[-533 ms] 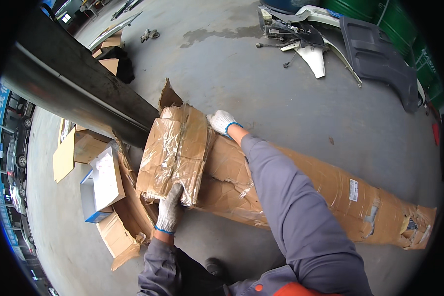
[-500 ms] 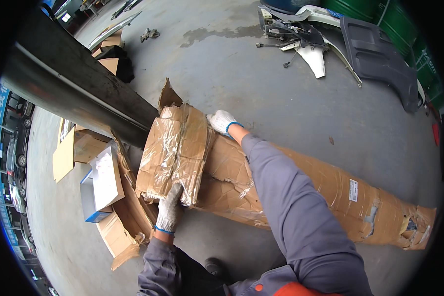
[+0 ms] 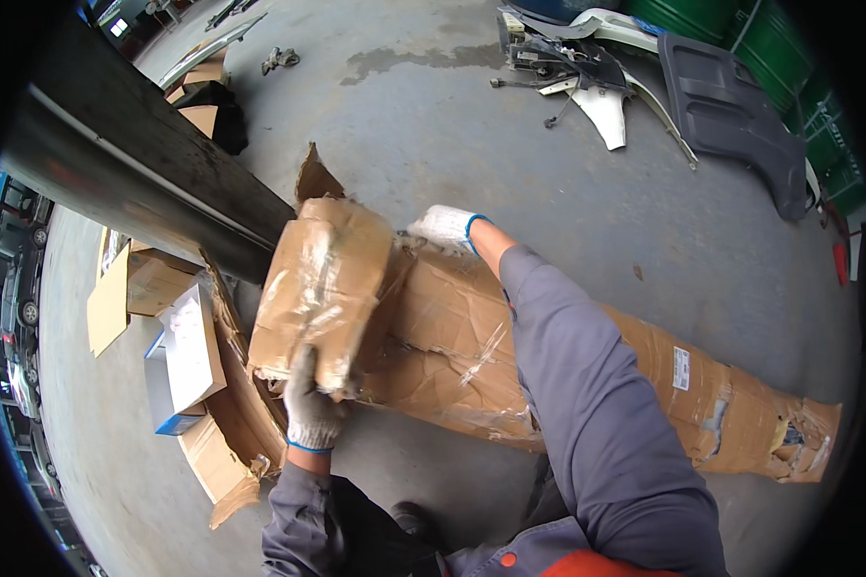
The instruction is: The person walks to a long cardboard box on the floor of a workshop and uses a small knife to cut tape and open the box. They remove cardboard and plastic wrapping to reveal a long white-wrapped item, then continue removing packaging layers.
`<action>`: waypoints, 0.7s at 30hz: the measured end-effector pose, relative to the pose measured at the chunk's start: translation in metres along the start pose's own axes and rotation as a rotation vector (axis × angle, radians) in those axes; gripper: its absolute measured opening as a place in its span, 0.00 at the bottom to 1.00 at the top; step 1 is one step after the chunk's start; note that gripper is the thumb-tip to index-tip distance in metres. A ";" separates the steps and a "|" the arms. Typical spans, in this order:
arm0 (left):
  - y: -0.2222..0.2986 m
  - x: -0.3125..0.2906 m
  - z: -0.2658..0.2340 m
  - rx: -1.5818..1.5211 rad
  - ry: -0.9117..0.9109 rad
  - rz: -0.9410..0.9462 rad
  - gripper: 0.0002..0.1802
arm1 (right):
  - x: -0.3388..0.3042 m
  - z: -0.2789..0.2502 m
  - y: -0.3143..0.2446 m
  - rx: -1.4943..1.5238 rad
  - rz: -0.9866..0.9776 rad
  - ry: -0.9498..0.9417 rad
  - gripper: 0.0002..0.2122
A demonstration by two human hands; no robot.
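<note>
A crumpled cardboard box (image 3: pixel 322 274) wrapped in clear tape lies at the left end of a long taped cardboard package (image 3: pixel 452 337). My left hand (image 3: pixel 313 413), in a knitted work glove with a blue cuff, grips the box's near edge, thumb on top and fingers hidden underneath. My right hand (image 3: pixel 443 229), gloved in white with a blue cuff, is at the far edge of the long package, just right of the box. Its fingers are curled closed; whatever they pinch is too small and blurred to name.
A thick dark post (image 3: pixel 154 159) rises close behind the box. Opened cartons (image 3: pixel 226 452) and a white-and-blue box (image 3: pixel 188 356) lie to the left. Car body parts (image 3: pixel 601 111), a dark grey panel (image 3: pixel 731 115) and green drums (image 3: pixel 770 48) stand at the far right.
The box has shifted slightly left and tilted, held by my left hand. My right hand has moved a little right, away from the box, opening a gap between them.
</note>
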State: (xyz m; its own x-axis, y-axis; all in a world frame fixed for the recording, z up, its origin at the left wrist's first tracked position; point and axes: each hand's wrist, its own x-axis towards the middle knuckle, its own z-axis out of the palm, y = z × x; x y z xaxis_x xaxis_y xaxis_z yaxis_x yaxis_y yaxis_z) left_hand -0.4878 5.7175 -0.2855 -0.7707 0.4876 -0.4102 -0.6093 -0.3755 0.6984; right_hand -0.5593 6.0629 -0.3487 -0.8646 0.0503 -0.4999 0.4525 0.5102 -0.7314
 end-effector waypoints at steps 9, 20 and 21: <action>0.088 -0.003 0.020 -0.328 -0.172 0.472 0.25 | 0.027 0.021 0.009 0.148 0.017 0.240 0.22; 0.035 0.012 -0.002 1.709 0.439 0.781 0.27 | 0.021 0.031 -0.018 -0.035 0.127 0.442 0.27; 0.024 0.012 0.005 1.778 0.470 0.704 0.29 | 0.023 0.026 -0.011 -0.001 0.123 0.407 0.27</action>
State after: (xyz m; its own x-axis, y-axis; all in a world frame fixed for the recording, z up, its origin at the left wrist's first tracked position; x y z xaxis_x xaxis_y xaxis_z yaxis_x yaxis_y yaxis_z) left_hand -0.5110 5.7185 -0.2702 -0.9136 0.3061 0.2678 0.3888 0.8505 0.3542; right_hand -0.5783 6.0367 -0.3641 -0.8200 0.4454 -0.3595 0.5576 0.4797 -0.6775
